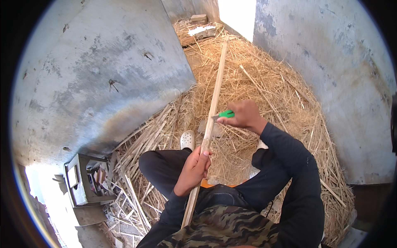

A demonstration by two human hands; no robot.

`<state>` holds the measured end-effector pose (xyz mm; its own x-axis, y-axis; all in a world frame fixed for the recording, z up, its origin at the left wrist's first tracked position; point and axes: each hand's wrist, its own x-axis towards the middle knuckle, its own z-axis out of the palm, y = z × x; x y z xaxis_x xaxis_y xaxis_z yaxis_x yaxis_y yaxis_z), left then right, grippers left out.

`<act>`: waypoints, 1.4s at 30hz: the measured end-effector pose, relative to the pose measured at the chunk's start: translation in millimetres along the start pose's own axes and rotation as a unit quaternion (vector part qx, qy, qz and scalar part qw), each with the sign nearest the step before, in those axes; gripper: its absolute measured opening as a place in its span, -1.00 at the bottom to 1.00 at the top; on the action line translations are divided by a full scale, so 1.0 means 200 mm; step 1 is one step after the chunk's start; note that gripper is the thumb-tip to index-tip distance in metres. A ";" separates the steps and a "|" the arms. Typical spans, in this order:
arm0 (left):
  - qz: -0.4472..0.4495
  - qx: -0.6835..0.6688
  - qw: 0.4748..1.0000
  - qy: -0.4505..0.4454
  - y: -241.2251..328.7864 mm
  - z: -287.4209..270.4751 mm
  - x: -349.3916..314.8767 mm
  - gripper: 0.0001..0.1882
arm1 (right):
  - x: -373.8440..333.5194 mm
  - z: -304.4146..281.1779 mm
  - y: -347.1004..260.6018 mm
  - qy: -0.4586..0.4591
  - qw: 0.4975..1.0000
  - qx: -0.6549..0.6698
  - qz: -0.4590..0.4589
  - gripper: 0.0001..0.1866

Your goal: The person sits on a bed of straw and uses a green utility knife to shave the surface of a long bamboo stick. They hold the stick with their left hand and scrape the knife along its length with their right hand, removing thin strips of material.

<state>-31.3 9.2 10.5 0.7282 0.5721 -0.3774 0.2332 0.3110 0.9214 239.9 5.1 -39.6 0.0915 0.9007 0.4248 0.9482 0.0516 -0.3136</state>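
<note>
A long, pale split strip of wood or bamboo (216, 93) runs from my lap up and away over the straw. My left hand (195, 168) is wrapped round its lower part, close to my knee. In my right hand (247, 115) is a knife with a green handle (226, 114), gripped in a closed fist. Its short dark blade meets the strip's right edge, a little above my left hand. The strip's lower end lies against my camouflage-patterned clothing (231, 225).
Straw-like shavings (264, 89) cover the ground. Many cut strips (142, 132) are heaped at the left, beside an open-fronted box (89, 180) with odds and ends. Stained grey walls (107, 70) rise on both sides. Bricks (199, 19) lie at the far end. A white clog (187, 140) is on my foot.
</note>
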 end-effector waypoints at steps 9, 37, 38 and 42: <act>-0.007 -0.031 1.000 0.000 -0.01 -0.02 -0.01 -0.72 | 0.03 0.06 -0.04 0.008 1.000 -0.005 -0.010 -0.24; 0.031 0.059 0.997 -0.029 -0.01 0.09 -0.12 -0.76 | 0.13 -0.08 0.32 0.059 0.983 -0.078 0.156 -0.22; 0.011 0.033 0.999 -0.039 -0.02 0.10 -0.13 -0.77 | 0.12 -0.11 0.34 0.037 0.983 -0.091 0.158 -0.21; 0.032 0.043 0.998 -0.011 -0.03 0.04 -0.10 -0.72 | 0.01 -0.02 0.09 0.020 0.998 -0.012 0.052 -0.20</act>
<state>-42.7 -9.7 12.9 0.7571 0.5714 -0.3167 0.2404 0.2072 0.9483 258.0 6.8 -40.3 0.2008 0.8829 0.4245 0.9401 -0.0517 -0.3370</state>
